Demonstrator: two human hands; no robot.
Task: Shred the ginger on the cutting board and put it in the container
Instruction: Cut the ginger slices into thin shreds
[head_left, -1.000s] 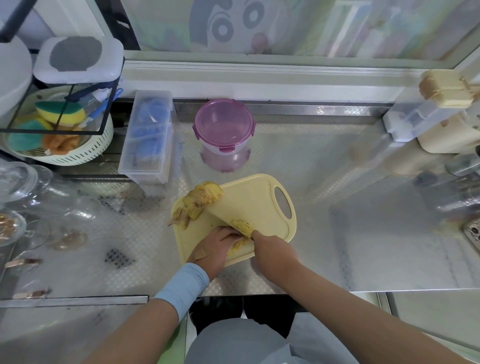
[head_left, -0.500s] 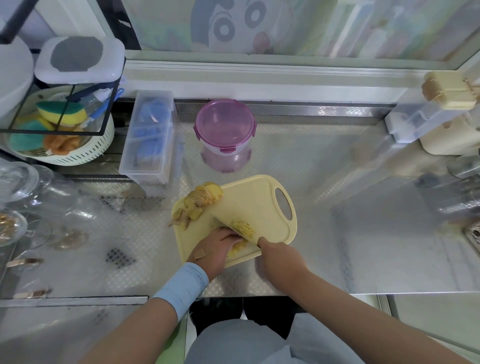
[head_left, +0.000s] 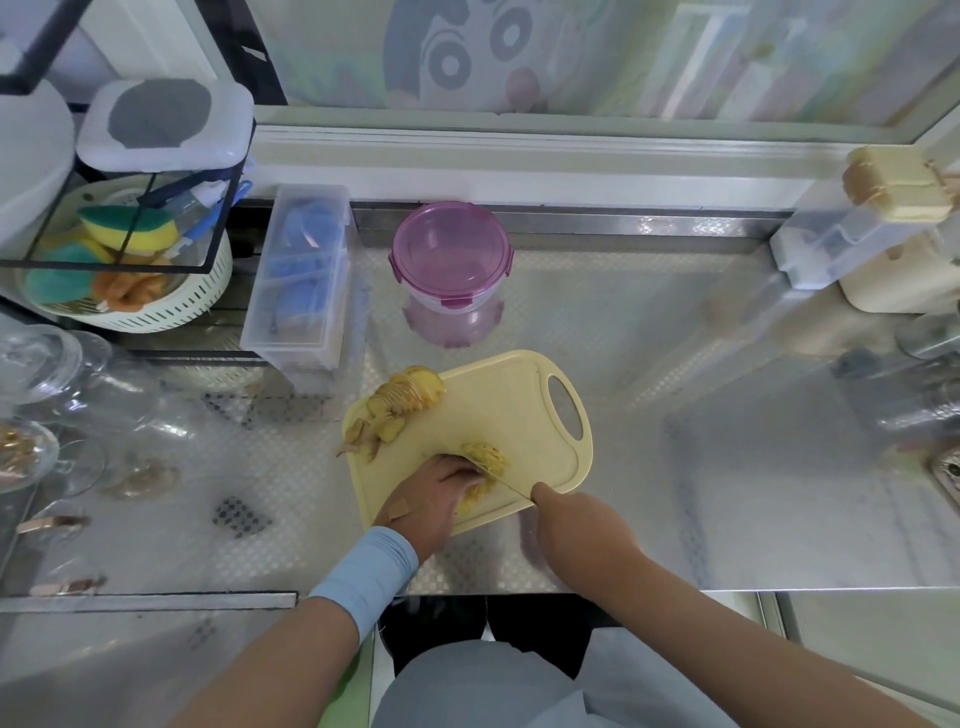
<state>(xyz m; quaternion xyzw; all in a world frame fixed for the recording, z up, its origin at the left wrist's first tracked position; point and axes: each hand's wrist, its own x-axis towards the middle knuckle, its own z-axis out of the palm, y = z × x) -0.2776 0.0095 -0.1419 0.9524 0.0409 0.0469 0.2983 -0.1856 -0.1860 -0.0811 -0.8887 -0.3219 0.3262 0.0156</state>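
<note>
Ginger (head_left: 475, 500) lies on cutting board (head_left: 519, 405), pinned under curled left hand (head_left: 431, 499); right hand (head_left: 582, 535) grips knife (head_left: 506, 480), blade just beside those fingertips (head_left: 467, 475). Risk: slippery slices shifting, blade nicking fingers. Container (head_left: 451, 260) sits well beyond, lidded.

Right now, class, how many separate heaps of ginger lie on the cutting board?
3: slices at the board's far left corner, shreds beyond the knife, pieces under the left hand, maybe partly hidden.
</note>
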